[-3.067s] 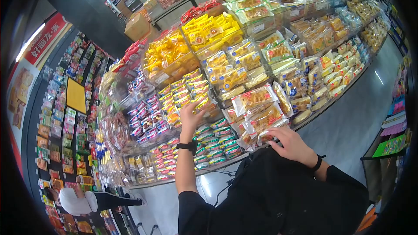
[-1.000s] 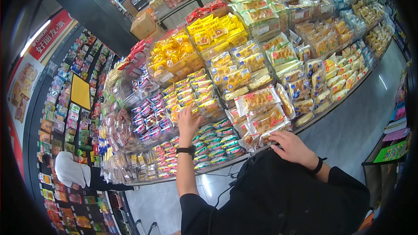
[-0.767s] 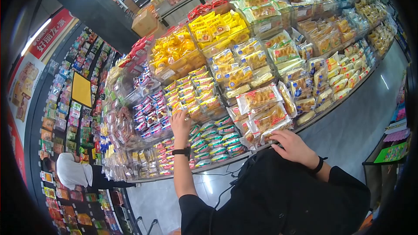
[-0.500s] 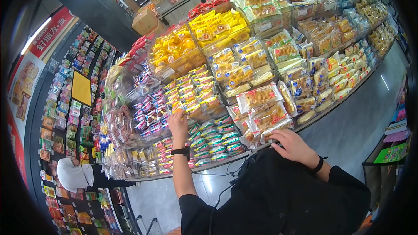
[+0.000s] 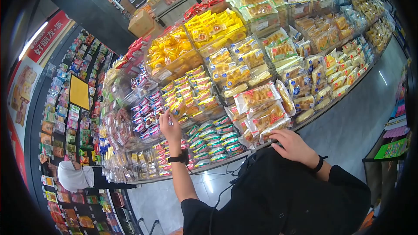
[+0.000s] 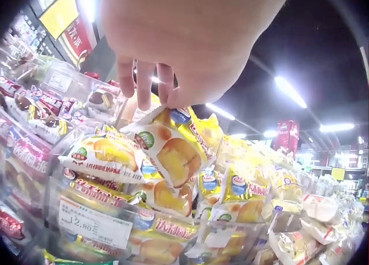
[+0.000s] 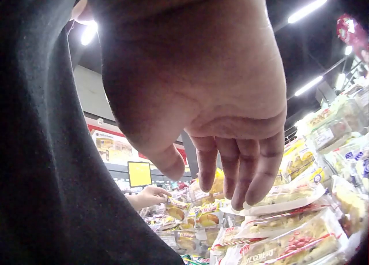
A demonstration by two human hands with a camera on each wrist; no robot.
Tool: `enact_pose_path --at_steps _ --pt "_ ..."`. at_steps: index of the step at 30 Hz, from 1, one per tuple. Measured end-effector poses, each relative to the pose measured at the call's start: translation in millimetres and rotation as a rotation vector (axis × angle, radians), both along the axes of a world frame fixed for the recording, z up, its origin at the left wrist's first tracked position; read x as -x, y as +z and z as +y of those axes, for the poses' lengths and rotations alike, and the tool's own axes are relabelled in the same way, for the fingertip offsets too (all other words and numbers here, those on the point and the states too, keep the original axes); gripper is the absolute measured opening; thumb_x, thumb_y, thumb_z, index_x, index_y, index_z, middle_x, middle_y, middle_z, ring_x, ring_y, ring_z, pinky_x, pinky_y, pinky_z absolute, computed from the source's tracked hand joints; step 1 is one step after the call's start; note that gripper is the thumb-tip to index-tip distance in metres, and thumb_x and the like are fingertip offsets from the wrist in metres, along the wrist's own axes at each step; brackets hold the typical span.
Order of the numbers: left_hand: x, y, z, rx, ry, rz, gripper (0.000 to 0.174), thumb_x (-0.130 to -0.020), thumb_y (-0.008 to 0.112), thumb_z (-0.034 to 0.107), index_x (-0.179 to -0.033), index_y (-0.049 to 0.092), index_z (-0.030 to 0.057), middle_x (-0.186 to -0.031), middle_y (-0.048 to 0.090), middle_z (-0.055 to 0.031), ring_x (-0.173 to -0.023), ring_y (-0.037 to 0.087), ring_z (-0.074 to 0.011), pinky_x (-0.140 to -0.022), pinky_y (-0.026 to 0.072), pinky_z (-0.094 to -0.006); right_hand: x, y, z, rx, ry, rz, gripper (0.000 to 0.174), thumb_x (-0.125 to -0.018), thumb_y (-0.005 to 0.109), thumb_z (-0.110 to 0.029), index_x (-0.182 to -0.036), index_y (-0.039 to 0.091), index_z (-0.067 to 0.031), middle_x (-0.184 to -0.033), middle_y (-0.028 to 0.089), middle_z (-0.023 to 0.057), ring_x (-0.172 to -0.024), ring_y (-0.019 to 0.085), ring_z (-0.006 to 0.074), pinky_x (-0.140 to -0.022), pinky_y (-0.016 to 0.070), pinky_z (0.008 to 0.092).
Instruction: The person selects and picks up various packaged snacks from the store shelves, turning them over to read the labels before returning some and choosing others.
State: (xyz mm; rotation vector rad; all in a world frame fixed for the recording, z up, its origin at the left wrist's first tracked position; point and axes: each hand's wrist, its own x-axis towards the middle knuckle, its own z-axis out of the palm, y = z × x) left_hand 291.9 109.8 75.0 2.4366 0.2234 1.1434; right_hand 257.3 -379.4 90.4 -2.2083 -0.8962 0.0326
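Note:
In the head view my left hand [image 5: 170, 127] is at the front left of the bin of yellow-and-white wrapped cakes. Its fingers pinch the top corner of one packaged cake [image 6: 173, 152], which tilts up above the other packets in the left wrist view. My right hand [image 5: 291, 143], fingers loosely extended, rests at the near edge of the stacked clear-wrapped bread packs [image 5: 266, 115]. From the right wrist, its fingertips hang right at the top of those packs, holding none.
Green-and-white packets [image 5: 213, 141] fill the front bin, with purple packets [image 5: 148, 111] to the left. A price label [image 6: 95, 223] is on the clear bin wall. Another person [image 5: 75, 176] bends at the left shelves. A cable [image 5: 224, 191] hangs below the display edge.
My left hand has moved left across the yellow packets and now pinches one, tilting it up. The right hand has stayed on the bread packs. The other person has bent toward the shelves.

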Motion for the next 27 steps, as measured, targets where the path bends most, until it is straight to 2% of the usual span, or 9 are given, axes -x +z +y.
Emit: enact_pose_path --at_steps 1,3,5,6,11,14,18,22,27 --pt "1.7 0.4 -2.0 0.063 -0.011 -0.029 0.032 -0.092 0.064 -0.004 -0.124 0.066 0.0016 -0.099 0.062 -0.0122 -0.087 0.063 -0.0261 -0.076 0.0529 -0.0361 -0.2 -0.3 0.2 0.0 0.0 0.0 0.027 -0.093 0.07 -0.018 -0.115 0.067 -0.003 -0.124 0.066 0.0146 -0.111 0.064 0.0337 -0.095 0.052 0.0421" --pt "6.2 -2.8 -6.4 0.21 -0.041 -0.048 0.034 -0.096 0.063 -0.003 -0.129 0.061 -0.0006 -0.099 0.063 -0.0094 -0.083 0.062 -0.0175 -0.074 0.0532 -0.0302 -0.9 -0.3 0.9 -0.002 0.006 -0.001 0.027 -0.093 0.07 -0.018 -0.115 0.067 -0.0032 -0.124 0.066 0.0142 -0.111 0.065 0.0334 -0.095 0.0521 0.042" --pt "17.5 16.7 -36.1 0.405 -0.073 -0.064 0.032 -0.099 0.062 -0.001 -0.131 0.059 -0.0007 -0.1 0.063 -0.0074 -0.082 0.062 -0.0132 -0.073 0.0529 -0.0271 -2.1 0.6 2.1 -0.006 0.019 -0.002 0.027 -0.093 0.07 -0.017 -0.116 0.067 -0.0034 -0.124 0.067 0.0138 -0.111 0.065 0.0332 -0.095 0.0522 0.0418" --pt "23.8 28.2 -48.7 0.437 -0.144 -0.031 0.032 -0.101 0.061 0.001 -0.133 0.058 0.0001 -0.101 0.063 -0.0034 -0.079 0.06 -0.0071 -0.07 0.0508 -0.0221 -2.5 1.4 3.2 -0.022 0.028 -0.002 0.027 -0.093 0.069 -0.017 -0.116 0.067 -0.0034 -0.123 0.067 0.0138 -0.11 0.065 0.0334 -0.095 0.0524 0.0418" --pt "41.5 50.1 -96.3 0.845 -0.36 0.106 0.033 -0.1 0.063 0.001 -0.132 0.057 0.002 -0.104 0.063 -0.0004 -0.081 0.06 -0.0031 -0.066 0.0479 -0.0182 -6.0 13.5 15.3 -0.169 0.055 0.071 0.025 -0.096 0.067 -0.019 -0.116 0.066 -0.0049 -0.111 0.069 0.0135 -0.099 0.068 0.0322 -0.085 0.0544 0.0401" --pt "50.7 61.5 -130.8 1.02 -0.513 0.202 0.037 -0.097 0.066 -0.002 -0.133 0.055 -0.001 -0.107 0.062 -0.0028 -0.085 0.062 -0.0034 -0.071 0.0478 -0.0168 -3.9 20.7 20.6 -0.201 0.063 0.339 0.023 -0.099 0.064 -0.021 -0.114 0.067 -0.0043 -0.101 0.071 0.0125 -0.087 0.07 0.0272 -0.077 0.055 0.036" --pt "56.0 63.3 -169.5 1.111 -0.694 0.362 0.038 -0.096 0.064 -0.005 -0.133 0.055 -0.0009 -0.107 0.063 -0.0031 -0.082 0.061 -0.0025 -0.068 0.0468 -0.0167 -1.8 21.4 23.3 -0.273 0.189 0.569 0.027 -0.103 0.06 -0.027 -0.107 0.068 -0.0025 -0.09 0.071 0.0092 -0.077 0.068 0.0175 -0.071 0.0519 0.03" --pt "57.3 61.6 -197.8 1.027 -0.752 0.465 0.039 -0.096 0.064 -0.004 -0.134 0.056 0.0019 -0.101 0.063 0.0001 -0.075 0.06 0.0002 -0.064 0.0461 -0.016 1.3 27.8 22.7 -0.284 0.347 0.654 0.03 -0.106 0.055 -0.027 -0.097 0.067 -0.0006 -0.087 0.071 0.0098 -0.074 0.068 0.018 -0.069 0.0516 0.0305" --pt "57.9 65.1 -210.4 1.06 -0.754 0.5 0.04 -0.095 0.065 -0.005 -0.134 0.056 0.0011 -0.103 0.063 -0.0014 -0.077 0.058 0.0009 -0.064 0.0429 -0.0148 6.6 33.6 21.8 -0.259 0.339 0.612 0.027 -0.106 0.053 -0.02 -0.094 0.069 -0.001 -0.083 0.071 0.0086 -0.071 0.068 0.0197 -0.068 0.0532 0.0312"
